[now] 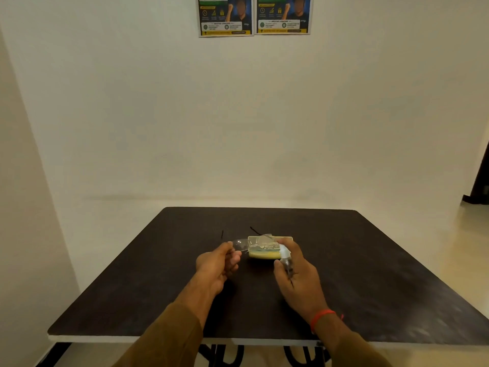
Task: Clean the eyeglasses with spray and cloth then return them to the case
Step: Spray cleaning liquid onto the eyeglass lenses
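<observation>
My left hand (218, 263) pinches the clear-framed eyeglasses (244, 244) by their left edge and holds them just above the dark table (370, 274). The thin dark temple arms point away from me. My right hand (296, 271) is closed around a small clear spray bottle (285, 256) with a white cap, its top aimed at the lenses. Right behind the glasses lies the open yellowish eyeglass case (267, 254), partly hidden by the lenses and my right hand. I cannot make out a cloth.
The table's front edge (158, 337) runs just below my forearms. A pale wall stands behind the table with two posters (254, 15) high up. A red band (321, 317) circles my right wrist. Light floor shows at the right.
</observation>
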